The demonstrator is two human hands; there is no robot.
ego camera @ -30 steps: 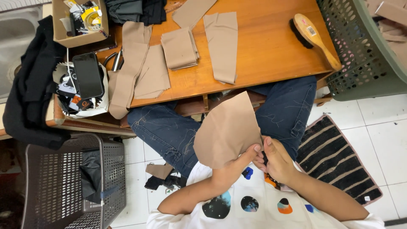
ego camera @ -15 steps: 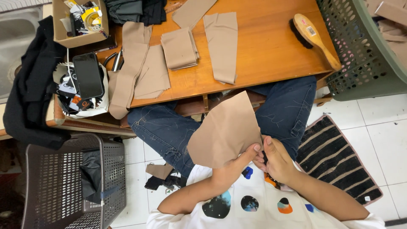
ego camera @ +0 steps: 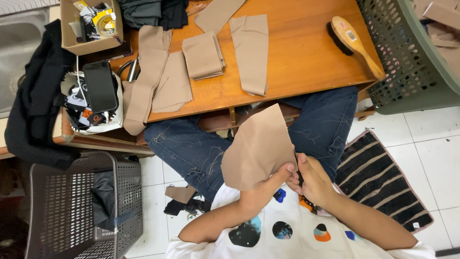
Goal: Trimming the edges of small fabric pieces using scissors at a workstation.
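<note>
I saw both hands, left hand (ego camera: 261, 192) and right hand (ego camera: 311, 180), pinching one tan fabric piece (ego camera: 258, 148) over my lap, near the desk (ego camera: 306, 52) carrying several more tan pieces (ego camera: 202, 55) and one wooden brush (ego camera: 352, 41).

Bright, even indoor light from overhead — no hard shadows. The orange desk (ego camera: 297, 57) shows a soft sheen, no blown glare. White floor tiles (ego camera: 431, 139) are the brightest area, near clipping. Under the desk it goes dark, detail lost there. The black cloth (ego camera: 33, 115) at left is crushed to flat black. Focus sharp across the frame — the tan fabric piece (ego camera: 258, 148) crisp, no motion blur. Mild wide-angle bending at the edges, seen on the green basket (ego camera: 407, 57).
</note>
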